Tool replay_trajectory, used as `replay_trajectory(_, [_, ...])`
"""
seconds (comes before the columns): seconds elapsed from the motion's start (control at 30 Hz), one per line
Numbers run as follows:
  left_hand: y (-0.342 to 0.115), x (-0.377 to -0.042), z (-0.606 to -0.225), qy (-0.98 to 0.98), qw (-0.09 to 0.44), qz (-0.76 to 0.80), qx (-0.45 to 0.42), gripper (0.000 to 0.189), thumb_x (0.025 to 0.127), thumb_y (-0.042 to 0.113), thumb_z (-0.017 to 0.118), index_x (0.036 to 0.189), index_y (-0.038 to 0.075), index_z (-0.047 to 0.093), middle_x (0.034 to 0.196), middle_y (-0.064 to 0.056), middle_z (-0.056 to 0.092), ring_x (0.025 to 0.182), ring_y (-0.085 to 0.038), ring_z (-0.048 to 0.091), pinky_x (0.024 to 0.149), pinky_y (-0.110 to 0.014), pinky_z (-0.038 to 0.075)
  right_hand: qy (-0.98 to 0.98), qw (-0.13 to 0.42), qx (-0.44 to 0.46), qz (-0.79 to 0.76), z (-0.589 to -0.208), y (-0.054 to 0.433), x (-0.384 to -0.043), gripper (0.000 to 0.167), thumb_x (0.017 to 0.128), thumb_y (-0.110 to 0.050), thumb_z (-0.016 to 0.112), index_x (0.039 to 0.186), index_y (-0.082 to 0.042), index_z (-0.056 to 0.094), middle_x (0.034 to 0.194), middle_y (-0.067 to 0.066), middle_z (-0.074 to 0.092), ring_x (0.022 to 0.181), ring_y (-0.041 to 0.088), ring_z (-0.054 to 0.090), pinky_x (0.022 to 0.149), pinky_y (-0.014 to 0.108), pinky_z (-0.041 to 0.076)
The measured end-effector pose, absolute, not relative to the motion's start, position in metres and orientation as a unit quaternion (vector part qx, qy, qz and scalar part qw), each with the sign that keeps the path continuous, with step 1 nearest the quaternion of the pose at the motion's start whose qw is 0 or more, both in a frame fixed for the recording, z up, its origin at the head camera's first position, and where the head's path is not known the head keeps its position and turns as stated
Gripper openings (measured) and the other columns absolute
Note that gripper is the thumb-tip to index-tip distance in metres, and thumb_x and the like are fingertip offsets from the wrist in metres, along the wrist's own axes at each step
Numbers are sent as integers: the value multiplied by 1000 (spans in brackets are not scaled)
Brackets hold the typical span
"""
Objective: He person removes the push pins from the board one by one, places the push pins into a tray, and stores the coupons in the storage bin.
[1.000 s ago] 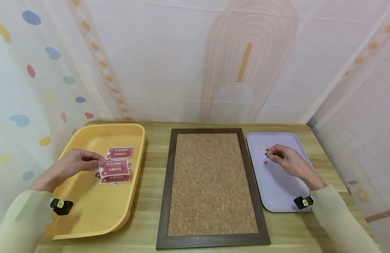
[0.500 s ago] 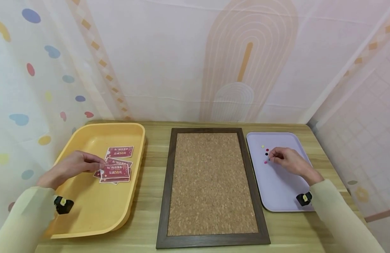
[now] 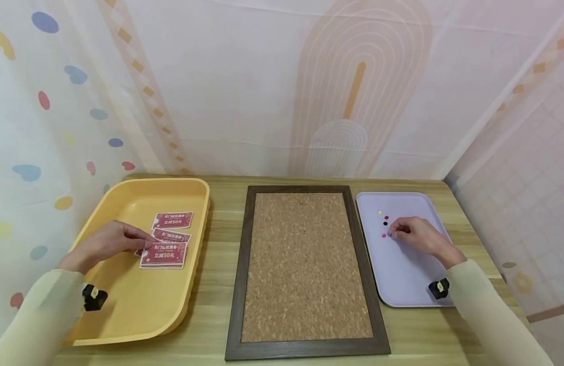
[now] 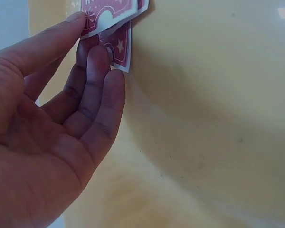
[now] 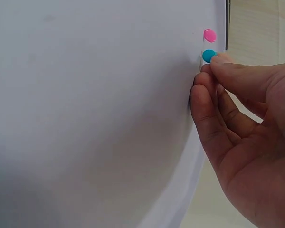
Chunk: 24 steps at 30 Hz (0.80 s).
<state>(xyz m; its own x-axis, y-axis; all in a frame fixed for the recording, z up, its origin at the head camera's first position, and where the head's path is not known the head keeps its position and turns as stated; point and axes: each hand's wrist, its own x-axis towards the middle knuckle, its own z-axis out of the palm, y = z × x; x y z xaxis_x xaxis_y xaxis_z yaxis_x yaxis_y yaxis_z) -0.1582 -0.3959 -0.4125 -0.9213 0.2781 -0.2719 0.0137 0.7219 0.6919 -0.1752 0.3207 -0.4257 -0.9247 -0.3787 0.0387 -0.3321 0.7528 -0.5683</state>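
In the head view my left hand point(image 3: 113, 241) pinches the left edge of a red coupon point(image 3: 165, 255), the top one of a small stack inside the yellow bin point(image 3: 140, 315). The left wrist view shows the thumb on the coupon's face point(image 4: 109, 10) and the other fingers beneath it. Further back in the bin lies another coupon point(image 3: 173, 220). Over the lilac tray point(image 3: 414, 284), my right hand point(image 3: 416, 235) pinches a blue thumbtack point(image 5: 209, 55) between thumb and forefinger. A pink thumbtack point(image 5: 210, 35) lies just beyond it.
A cork board point(image 3: 307, 269) in a dark brown frame lies on the wooden table between bin and tray. Yellow point(image 3: 380, 213), red point(image 3: 386, 217) and black thumbtacks point(image 3: 385, 223) lie on the tray. A patterned curtain point(image 3: 236, 91) hangs behind the table.
My left hand has shifted slightly right and nearer, bringing the top coupon closer to me. The right hand has moved nearer too, from beside the black thumbtack to the blue one.
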Motion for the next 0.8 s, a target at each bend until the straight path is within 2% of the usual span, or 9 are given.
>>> replay_trajectory(0.27, [-399, -155, -412, 917, 171, 350, 80, 25, 99, 11, 70, 114, -8, 75, 108, -18, 76, 82, -11, 69, 73, -27, 58, 938, 46, -174, -295, -424, 320, -173, 9, 94, 4, 69, 95, -4, 74, 89, 3, 68, 83, 14, 53, 70, 23, 44])
replay_trajectory(0.4, [-397, -152, -409, 929, 150, 328, 79, 28, 99, 18, 71, 117, -4, 75, 109, -14, 76, 86, -8, 67, 75, -25, 56, 939, 41, -172, -294, -423, 321, -172, 9, 95, 4, 69, 96, -4, 74, 92, 6, 70, 85, 17, 54, 71, 24, 45])
replay_trajectory(0.53, [-391, -148, -402, 943, 110, 305, 79, 36, 97, 24, 75, 123, -2, 72, 111, -13, 75, 90, -3, 61, 75, -20, 52, 941, 14, -170, -293, -420, 319, -169, 10, 95, 4, 68, 99, -2, 75, 99, 11, 73, 90, 22, 62, 75, 27, 49])
replay_trajectory(0.6, [-387, -147, -398, 945, 85, 305, 78, 39, 97, 24, 75, 126, -3, 70, 114, -15, 73, 91, -1, 59, 75, -18, 51, 942, 2, -162, -294, -417, 318, -167, 10, 96, 3, 67, 102, -1, 74, 103, 13, 74, 95, 27, 66, 78, 30, 52])
replay_trajectory(0.63, [-384, -145, -395, 946, 72, 306, 76, 42, 98, 25, 74, 129, -2, 68, 117, -17, 72, 95, -5, 61, 75, -17, 50, 941, -4, -159, -297, -416, 318, -165, 10, 97, 2, 67, 104, 0, 74, 104, 13, 74, 97, 30, 68, 79, 31, 52])
replay_trajectory(0.7, [-378, -142, -390, 948, 45, 306, 75, 44, 99, 29, 72, 132, -1, 67, 122, -20, 70, 98, 1, 59, 75, -13, 48, 940, -15, -154, -306, -413, 316, -163, 11, 98, -1, 67, 107, 2, 73, 104, 14, 74, 100, 34, 69, 80, 32, 54])
replay_trajectory(0.77, [-370, -138, -386, 946, 11, 314, 73, 45, 100, 31, 71, 133, 1, 66, 125, -21, 69, 99, 7, 57, 76, -9, 46, 938, -27, -151, -312, -411, 315, -160, 13, 100, -4, 66, 110, 3, 72, 105, 14, 74, 102, 35, 69, 82, 28, 53])
replay_trajectory(0.8, [-366, -137, -383, 946, -3, 316, 71, 45, 101, 33, 70, 133, 2, 66, 127, -22, 69, 102, 2, 61, 76, -7, 45, 936, -33, -149, -316, -410, 314, -159, 15, 101, -5, 66, 111, 4, 72, 105, 14, 74, 102, 35, 69, 83, 25, 53])
